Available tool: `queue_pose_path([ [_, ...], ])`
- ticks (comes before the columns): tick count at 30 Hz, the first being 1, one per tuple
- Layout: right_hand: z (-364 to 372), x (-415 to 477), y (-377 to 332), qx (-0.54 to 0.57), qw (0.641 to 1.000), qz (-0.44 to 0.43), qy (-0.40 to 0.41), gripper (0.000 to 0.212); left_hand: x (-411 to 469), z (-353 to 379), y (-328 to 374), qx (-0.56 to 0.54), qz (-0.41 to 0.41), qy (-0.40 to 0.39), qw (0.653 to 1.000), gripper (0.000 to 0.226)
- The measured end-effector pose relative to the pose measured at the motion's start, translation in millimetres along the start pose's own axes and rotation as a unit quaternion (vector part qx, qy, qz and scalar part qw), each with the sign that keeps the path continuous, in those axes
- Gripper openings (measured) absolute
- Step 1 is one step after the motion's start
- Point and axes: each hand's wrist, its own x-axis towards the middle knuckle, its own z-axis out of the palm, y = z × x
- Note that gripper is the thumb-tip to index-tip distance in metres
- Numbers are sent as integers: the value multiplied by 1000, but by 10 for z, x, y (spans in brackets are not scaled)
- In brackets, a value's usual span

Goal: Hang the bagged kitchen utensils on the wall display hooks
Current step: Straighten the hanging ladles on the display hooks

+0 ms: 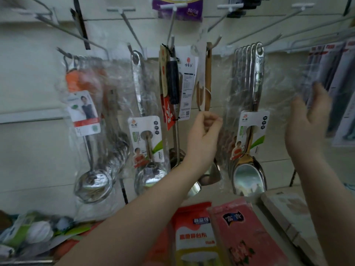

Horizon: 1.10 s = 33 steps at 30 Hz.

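Since the clear plastic blurs things a bit, take this loosely: the bagged steel spatulas [247, 116] are hanging on the wall [28, 73] by the holes in their handles, blades down, just right of a wooden spatula [208, 73]. The left hand [203, 137] sits at the bag's left edge with its fingers curled in tight, but I honestly can't tell if it's pinching the plastic or just closed next to it. The right hand [307, 121] is at the bag's right edge, fingers straight and together, palm toward the plastic, gripping nothing. Further left hang bagged ladles [90, 131] and a bagged spoon [148, 139]. Red packets [196, 233] lie below.
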Motion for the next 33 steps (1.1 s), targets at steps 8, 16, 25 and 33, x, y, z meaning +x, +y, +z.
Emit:
queue_pose_path([
  [8, 420, -379, -596, 67, 993, -68, -66, 32, -19, -492, 87, -5, 25, 57, 998, 13],
  [16, 1100, -1025, -189, -4, 978, 55, -200, 49, -193, -721, -233, 59, -32, 51, 996, 14],
  [25, 1222, -1204, 39, -20, 969, 77, -235, 64, -184, -654, -381, 190, -85, -10, 978, 34],
  [33, 1205, -1343, -365, 53, 984, 1, -168, 25, -280, -771, -189, 70, -70, 20, 995, 14],
])
